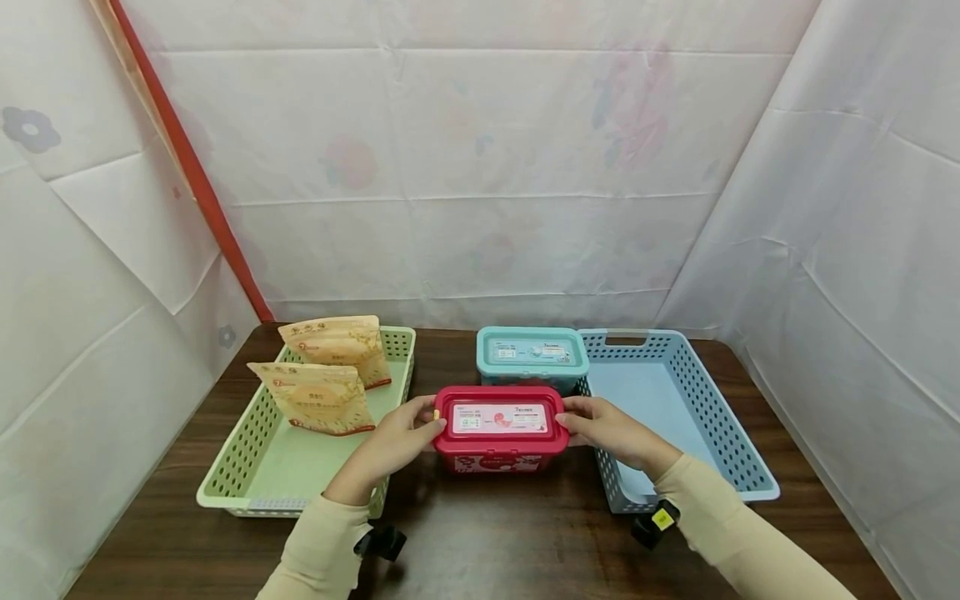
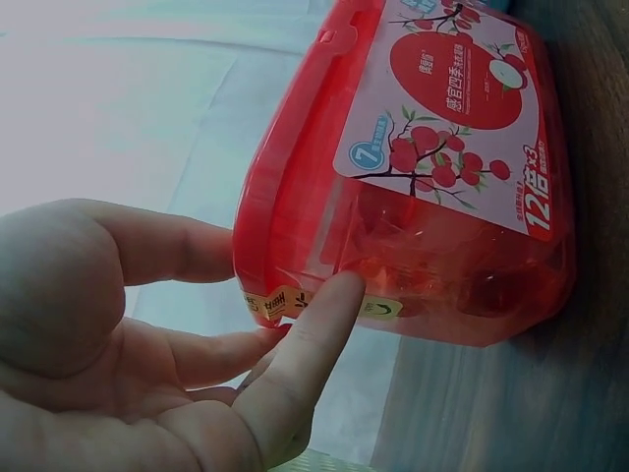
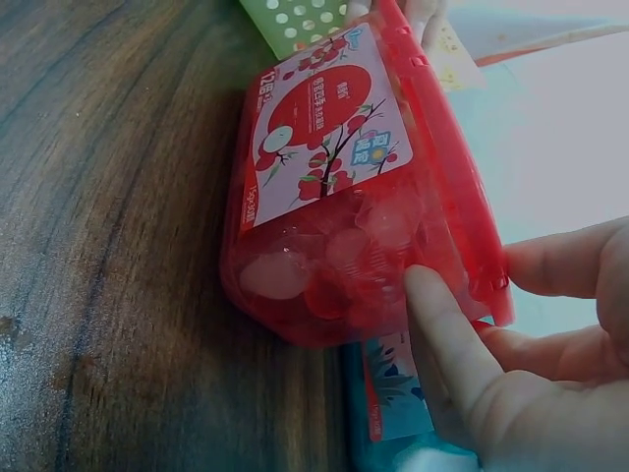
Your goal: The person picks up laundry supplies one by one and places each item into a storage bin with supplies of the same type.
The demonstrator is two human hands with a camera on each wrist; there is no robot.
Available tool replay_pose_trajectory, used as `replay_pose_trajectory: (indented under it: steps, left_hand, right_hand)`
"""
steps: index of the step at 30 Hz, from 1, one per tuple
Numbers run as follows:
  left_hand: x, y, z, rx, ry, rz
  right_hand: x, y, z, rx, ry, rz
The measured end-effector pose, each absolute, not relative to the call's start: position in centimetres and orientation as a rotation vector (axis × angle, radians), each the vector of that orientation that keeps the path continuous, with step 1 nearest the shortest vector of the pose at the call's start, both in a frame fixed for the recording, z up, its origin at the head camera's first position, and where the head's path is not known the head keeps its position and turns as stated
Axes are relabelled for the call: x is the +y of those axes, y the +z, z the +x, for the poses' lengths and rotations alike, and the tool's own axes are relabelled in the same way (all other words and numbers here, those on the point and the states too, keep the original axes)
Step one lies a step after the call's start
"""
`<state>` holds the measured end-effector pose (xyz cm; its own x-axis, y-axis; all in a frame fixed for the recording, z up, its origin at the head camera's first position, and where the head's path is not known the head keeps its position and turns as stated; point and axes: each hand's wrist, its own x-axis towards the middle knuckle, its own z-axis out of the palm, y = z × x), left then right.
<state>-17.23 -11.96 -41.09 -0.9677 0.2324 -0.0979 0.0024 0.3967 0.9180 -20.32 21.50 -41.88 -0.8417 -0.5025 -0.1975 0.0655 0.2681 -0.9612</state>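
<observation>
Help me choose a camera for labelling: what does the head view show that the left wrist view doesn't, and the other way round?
Only the head view: the right hand, two yellow pouches, the blue basket and the label on top of the red box.

Only the left wrist view: the see-through end wall beside the left hand, with rounded shapes behind it.

Both: the red box, the left hand gripping one end, and some brown table.

Two tubs (image 1: 500, 429) (image 1: 533, 352), two baskets (image 1: 303, 471) (image 1: 660, 400), two pouches (image 1: 317, 398) (image 1: 341, 342)
</observation>
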Motion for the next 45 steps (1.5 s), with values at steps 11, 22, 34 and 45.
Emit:
replay_pose_trajectory:
  steps: [11, 22, 34, 45]
  left_hand:
    - [-12.2, -41.2, -18.0, 2.244, 1.846, 0.252]
    - [-12.6, -40.3, -18.1, 2.053, 2.037, 0.25]
    - [-12.1, -38.5, -18.1, 1.996, 2.201, 0.177]
    - [-11.5, -37.3, -17.9, 1.982, 2.266, 0.196]
  right_hand:
    - [21.9, -41.1, -20.0, 2.06, -1.704, -0.4]
    - [21.9, -39.6, -19.5, 2.148, -1.779, -0.29]
    - [22.2, -37.1, -19.0, 2.18, -1.846, -0.299]
    - [22.5, -36.1, -18.8, 2.158, -1.943, -0.279]
